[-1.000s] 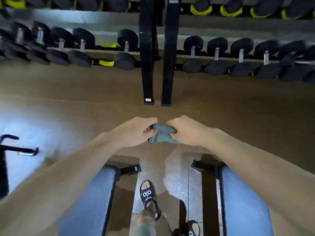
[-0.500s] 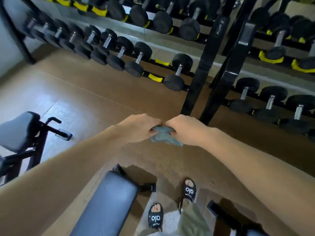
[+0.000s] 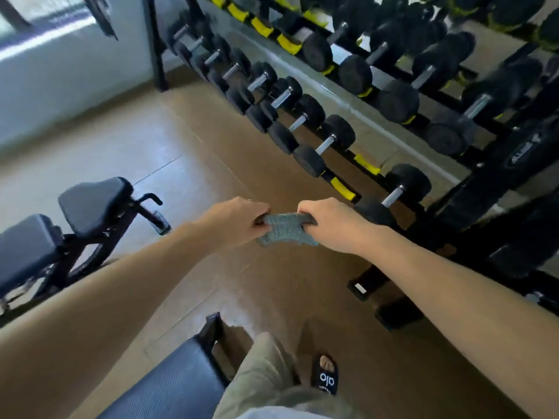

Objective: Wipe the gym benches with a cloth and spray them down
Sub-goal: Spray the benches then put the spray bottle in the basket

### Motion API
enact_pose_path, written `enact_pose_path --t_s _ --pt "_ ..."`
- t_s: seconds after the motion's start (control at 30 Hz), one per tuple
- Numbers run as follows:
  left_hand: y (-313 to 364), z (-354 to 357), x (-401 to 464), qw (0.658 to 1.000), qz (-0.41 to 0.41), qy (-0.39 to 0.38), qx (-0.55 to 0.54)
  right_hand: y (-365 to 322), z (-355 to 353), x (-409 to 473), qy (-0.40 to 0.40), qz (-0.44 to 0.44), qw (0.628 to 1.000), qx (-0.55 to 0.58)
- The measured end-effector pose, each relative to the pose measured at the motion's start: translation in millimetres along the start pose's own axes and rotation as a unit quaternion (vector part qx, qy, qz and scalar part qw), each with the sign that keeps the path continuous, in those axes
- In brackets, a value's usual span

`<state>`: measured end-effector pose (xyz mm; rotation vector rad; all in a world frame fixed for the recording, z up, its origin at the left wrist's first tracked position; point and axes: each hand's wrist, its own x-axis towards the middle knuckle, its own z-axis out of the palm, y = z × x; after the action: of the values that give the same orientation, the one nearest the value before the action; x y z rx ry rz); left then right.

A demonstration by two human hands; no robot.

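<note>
Cloth point(image 3: 286, 229) stretched between both hands point(image 3: 239, 220)

This is a gym. A dumbbell rack point(image 3: 378, 95) lines the wall. Padded benches point(image 3: 90, 201) stand on the tan floor point(image 3: 211, 140).

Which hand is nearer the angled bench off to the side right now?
Left. The left hand grips the cloth on the side facing the angled bench; the right hand holds the cloth's far end, nearer the dumbbell rack.
</note>
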<state>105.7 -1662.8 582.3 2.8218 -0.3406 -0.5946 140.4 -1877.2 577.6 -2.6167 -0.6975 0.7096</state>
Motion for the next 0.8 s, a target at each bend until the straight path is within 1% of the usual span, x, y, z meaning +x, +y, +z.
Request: enact_pose_path --t_s 0.1,0.17,0.23,0.37,0.43,0.57,0.67,0.8 --pt "-55.2 -22.3 23.4 0.997 -0.058 0.014 -0.043 -21.2 -23.5 68.4 -0.015 -0.036 0.999 -0.013" --pt "-105.7 -31.8 38.4 0.992 -0.082 0.032 -0.089 -39.2 -35.3 121.2 -0.034 -0.069 0.996 -0.055" --pt "-159.7 -43.3 53.5 0.986 -0.115 0.037 -0.111 -57.6 -45.3 178.4 -0.062 -0.094 0.989 -0.098" --pt "-260.9 -82.1 86.6 0.971 -0.186 0.042 -0.146 -102.7 -72.0 292.1 -0.086 -0.117 0.977 -0.158" --pt "-305.4 -106.8 98.0 0.966 -0.211 0.032 -0.147 -127.3 -86.3 344.1 -0.086 -0.129 0.974 -0.165" --pt "-386.4 -155.3 123.6 0.949 -0.270 0.040 -0.159 -175.7 -117.2 445.6 -0.100 -0.149 0.971 -0.160" --pt "-447.4 -181.5 152.5 0.938 -0.319 0.045 -0.130 -210.0 -134.4 521.3 -0.116 -0.177 0.965 -0.156" --pt "-522.6 -214.0 189.7 0.916 -0.379 0.053 -0.124 -253.5 -150.1 631.0 -0.145 -0.225 0.950 -0.160"
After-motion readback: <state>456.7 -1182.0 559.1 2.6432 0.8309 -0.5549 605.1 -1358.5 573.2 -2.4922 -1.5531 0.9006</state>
